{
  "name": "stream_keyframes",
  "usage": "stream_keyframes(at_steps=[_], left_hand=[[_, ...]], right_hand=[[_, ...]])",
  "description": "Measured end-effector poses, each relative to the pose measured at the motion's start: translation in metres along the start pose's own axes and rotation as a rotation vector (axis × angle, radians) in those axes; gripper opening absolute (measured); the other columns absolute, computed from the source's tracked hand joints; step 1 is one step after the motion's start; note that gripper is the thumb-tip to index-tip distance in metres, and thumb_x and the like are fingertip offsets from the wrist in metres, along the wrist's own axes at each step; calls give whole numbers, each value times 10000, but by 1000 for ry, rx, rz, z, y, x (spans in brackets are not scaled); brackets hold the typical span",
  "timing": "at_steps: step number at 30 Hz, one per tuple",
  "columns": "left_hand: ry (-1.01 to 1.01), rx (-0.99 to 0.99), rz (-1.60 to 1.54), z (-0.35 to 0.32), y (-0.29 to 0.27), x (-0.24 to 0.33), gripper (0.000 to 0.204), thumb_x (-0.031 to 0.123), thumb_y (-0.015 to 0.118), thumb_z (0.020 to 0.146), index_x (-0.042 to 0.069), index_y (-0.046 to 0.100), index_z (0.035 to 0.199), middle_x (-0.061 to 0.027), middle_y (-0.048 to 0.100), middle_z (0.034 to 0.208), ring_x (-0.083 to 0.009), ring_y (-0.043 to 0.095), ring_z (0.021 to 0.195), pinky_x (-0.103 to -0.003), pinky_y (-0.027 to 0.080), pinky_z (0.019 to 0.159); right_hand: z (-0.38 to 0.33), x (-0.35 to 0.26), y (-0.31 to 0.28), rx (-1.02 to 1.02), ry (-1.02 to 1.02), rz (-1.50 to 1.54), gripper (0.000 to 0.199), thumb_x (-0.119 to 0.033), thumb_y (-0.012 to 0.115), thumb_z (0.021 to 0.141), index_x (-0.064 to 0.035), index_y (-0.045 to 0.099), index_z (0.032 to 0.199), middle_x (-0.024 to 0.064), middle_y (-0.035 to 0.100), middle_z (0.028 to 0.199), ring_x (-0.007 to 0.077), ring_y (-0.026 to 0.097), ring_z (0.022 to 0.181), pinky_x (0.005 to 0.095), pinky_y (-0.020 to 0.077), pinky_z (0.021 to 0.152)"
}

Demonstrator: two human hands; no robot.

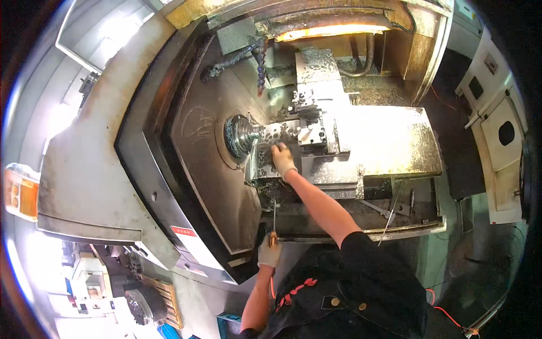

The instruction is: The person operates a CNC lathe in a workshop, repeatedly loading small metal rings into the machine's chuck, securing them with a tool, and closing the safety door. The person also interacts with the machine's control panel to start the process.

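My left hand [269,252], in a pale glove, grips an air blow gun [274,239] with an orange-brown body at the front edge of a lathe. Its thin metal nozzle points away from me, and an orange-red hose hangs below the hand. My right hand [283,160], gloved too, reaches over the chip-strewn slide between the chuck [240,137] and the tool post [311,134]. Its fingers are curled together; whatever they may hold is too small to make out. A short shiny workpiece [257,131] sticks out of the chuck toward the tool post.
Jointed coolant hoses [261,68] hang behind the chuck. A broad metal cover [395,141] glares to the right. Long thin tools [389,213] lie in the front tray. The open sliding door [197,226] stands left, and an orange-labelled container [21,192] is at far left.
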State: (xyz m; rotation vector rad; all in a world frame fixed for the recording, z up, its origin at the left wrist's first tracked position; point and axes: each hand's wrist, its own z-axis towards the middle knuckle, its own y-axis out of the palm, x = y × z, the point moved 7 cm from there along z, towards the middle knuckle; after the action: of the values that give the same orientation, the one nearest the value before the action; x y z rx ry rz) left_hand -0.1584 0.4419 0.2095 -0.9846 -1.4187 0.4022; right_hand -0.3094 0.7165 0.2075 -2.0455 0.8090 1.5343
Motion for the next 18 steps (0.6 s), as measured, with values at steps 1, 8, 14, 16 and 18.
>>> stream_keyframes(at_steps=[1, 8, 14, 16, 18], left_hand=[[79, 15, 56, 22, 1, 24, 349, 227, 621, 679, 42, 554, 968, -165, 603, 842, -305, 592, 786, -355, 459, 706], [-213, -66, 365, 89, -39, 81, 355, 288, 554, 705, 33, 554, 952, -230, 585, 897, -385, 554, 862, -433, 444, 760], [-164, -39, 333, 107, -31, 70, 304, 273, 527, 710, 44, 573, 904, -219, 586, 895, -385, 558, 848, -436, 452, 748], [-166, -30, 342, 109, -32, 71, 304, 270, 528, 706, 51, 577, 912, -214, 589, 896, -383, 559, 848, -435, 453, 747], [-157, -36, 336, 115, -36, 85, 310, 258, 529, 705, 49, 576, 930, -213, 591, 886, -384, 560, 842, -432, 454, 739]], right_hand=[[52, 15, -6, 14, -74, -26, 437, -317, 487, 826, -36, 452, 1159, 175, 535, 1098, 329, 502, 1020, 352, 381, 847], [87, -26, 34, -130, 119, 310, 635, -285, 657, 713, -57, 356, 1223, 179, 499, 1133, 254, 494, 995, 335, 405, 836], [104, -32, 27, -66, -90, -208, 591, -285, 626, 698, -66, 397, 1198, 179, 552, 1043, 283, 539, 939, 344, 421, 796], [91, -37, 31, -18, -71, -190, 554, -278, 599, 702, -60, 421, 1179, 185, 567, 1011, 297, 553, 917, 346, 423, 784], [99, -29, 35, -1, -34, -29, 512, -281, 558, 714, -55, 443, 1159, 202, 569, 998, 318, 556, 908, 352, 419, 781]])
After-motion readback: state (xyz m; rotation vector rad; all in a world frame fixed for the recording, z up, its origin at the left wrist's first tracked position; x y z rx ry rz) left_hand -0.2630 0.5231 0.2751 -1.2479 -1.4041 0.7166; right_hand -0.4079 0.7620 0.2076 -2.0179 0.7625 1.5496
